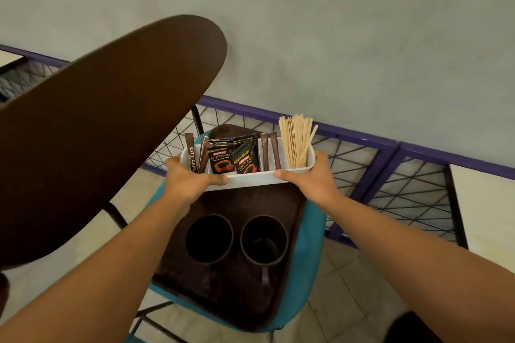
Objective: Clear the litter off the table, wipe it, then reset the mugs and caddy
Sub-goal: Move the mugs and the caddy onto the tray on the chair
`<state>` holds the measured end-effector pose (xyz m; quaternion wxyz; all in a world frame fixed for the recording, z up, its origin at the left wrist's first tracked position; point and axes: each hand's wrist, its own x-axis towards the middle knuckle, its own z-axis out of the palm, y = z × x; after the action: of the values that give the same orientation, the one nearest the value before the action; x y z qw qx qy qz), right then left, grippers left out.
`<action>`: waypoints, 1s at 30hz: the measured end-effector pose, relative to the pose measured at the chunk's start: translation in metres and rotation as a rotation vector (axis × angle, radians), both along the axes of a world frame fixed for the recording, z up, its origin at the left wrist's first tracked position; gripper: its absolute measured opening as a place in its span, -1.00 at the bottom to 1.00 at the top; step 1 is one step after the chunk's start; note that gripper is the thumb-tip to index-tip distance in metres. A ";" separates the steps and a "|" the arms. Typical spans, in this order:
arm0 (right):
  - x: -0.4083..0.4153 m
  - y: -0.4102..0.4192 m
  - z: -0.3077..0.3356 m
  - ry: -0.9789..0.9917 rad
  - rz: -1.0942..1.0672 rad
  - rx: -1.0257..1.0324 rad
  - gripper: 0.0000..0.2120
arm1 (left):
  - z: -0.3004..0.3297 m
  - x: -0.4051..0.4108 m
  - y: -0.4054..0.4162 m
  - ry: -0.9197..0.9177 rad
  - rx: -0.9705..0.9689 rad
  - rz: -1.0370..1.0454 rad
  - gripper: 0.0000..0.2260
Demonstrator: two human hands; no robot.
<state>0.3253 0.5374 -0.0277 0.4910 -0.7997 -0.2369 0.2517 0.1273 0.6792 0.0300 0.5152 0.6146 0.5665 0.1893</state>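
Note:
A white caddy holds coffee sachets, brown sugar sticks and wooden stirrers. My left hand grips its left end and my right hand grips its right end, thumbs over the near rim. The caddy is held above the far end of a dark brown tray. Two dark brown mugs stand on the tray: the left mug and the right mug, whose handle points toward me. The tray lies on a teal chair seat.
The dark brown round table fills the left of the view, its top bare. A purple railing with wire mesh runs behind the chair. Black chair and table legs stand on the tiled floor below.

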 end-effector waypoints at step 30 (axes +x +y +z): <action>-0.069 -0.135 0.083 -0.107 0.174 0.082 -0.40 | 0.079 -0.024 -0.143 0.013 0.194 -0.042 -0.46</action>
<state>0.2565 0.4021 0.0557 0.4861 -0.7677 -0.3413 0.2405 0.1029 0.5358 0.1089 0.4534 0.6746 0.5358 0.2285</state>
